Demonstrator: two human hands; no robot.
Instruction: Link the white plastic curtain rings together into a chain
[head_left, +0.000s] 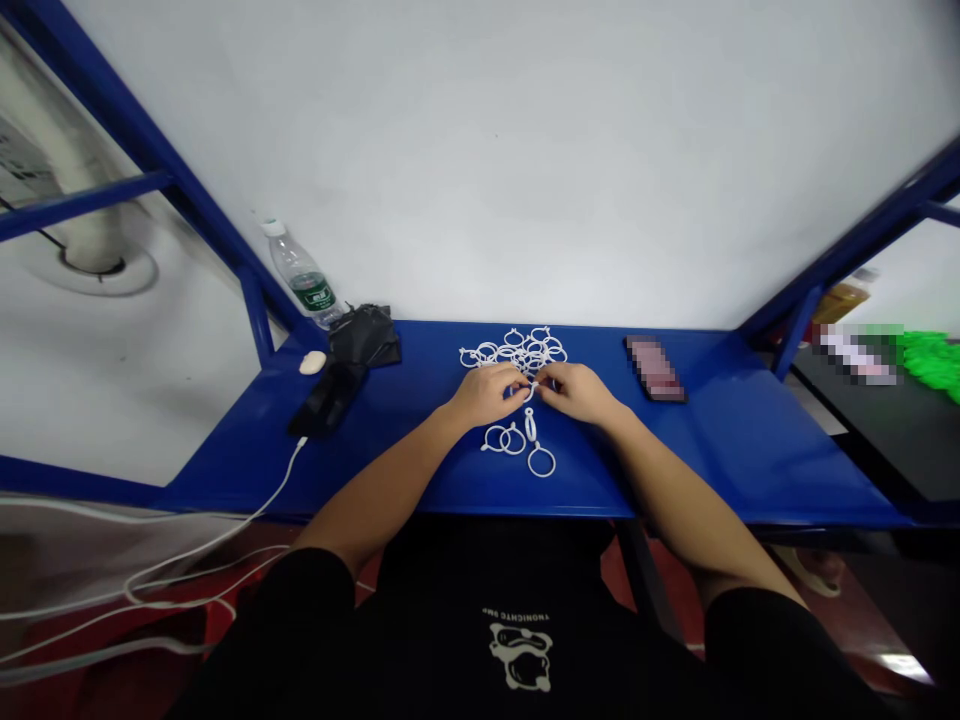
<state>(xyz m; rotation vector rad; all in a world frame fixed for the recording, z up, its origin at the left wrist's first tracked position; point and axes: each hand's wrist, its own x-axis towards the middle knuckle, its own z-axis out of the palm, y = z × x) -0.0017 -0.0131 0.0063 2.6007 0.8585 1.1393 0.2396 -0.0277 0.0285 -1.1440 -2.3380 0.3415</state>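
Note:
Over the blue table [442, 485], my left hand [489, 393] and my right hand [574, 390] meet at a white curtain ring [528, 397]. Both hands are closed, with thumb and fingers pinching this ring from either side; its small eyelet shows between the fingertips. Just beyond the hands lies a pile of similar white curtain rings [487, 351], partly hidden behind the fingers. Nearer to me are several separate rings: two overlapping rings [514, 440] at the left, a narrow-looking ring [531, 424], and a single ring [541, 461] lying flat.
On the left are a plastic bottle [306, 285], a black pouch [364, 338], a pale rounded object [313, 362] and a dark phone-like device [328, 400] with a white cable [281, 485]. A phone [655, 369] lies at the right. Blue frame bars and a wall enclose the table.

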